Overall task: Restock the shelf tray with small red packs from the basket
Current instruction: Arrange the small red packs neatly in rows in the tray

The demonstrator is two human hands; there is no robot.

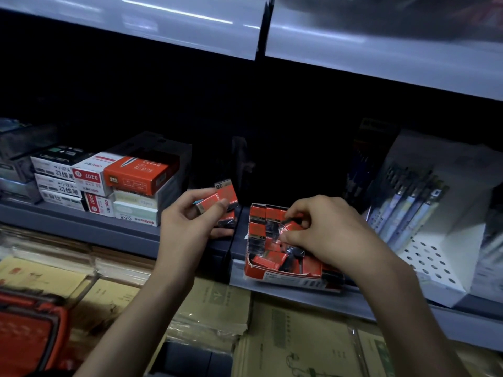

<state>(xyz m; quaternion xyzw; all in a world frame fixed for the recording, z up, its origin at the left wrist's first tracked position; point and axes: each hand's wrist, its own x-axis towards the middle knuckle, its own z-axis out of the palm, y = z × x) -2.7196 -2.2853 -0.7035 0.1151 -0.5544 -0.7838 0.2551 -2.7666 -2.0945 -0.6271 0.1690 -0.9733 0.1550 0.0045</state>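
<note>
My right hand (324, 229) is down in the shelf tray (283, 274), fingers (292, 236) pinched together on one small red pack (292, 225) near the tray's middle. My left hand (187, 216), just left of the tray, has its fingers clamped on a small stack of red packs (217, 201), the top one marked 2B. The basket (30, 327) sits well below and to the left of the tray, at the frame's corner.

The tray already looks crowded and untidy: packs at its far end lie flat in rows, those nearer its front lip lie askew. I judge the thing to do is seat this pack flat and square against the ordered rows, label up, rather than drop it on the jumble. Then I'd straighten the loose ones toward the tray's front to open space. The torn front lip looks weak, so I'd press down gently and keep my left-hand stack level beside the tray, ready to feed one at a time.
</note>
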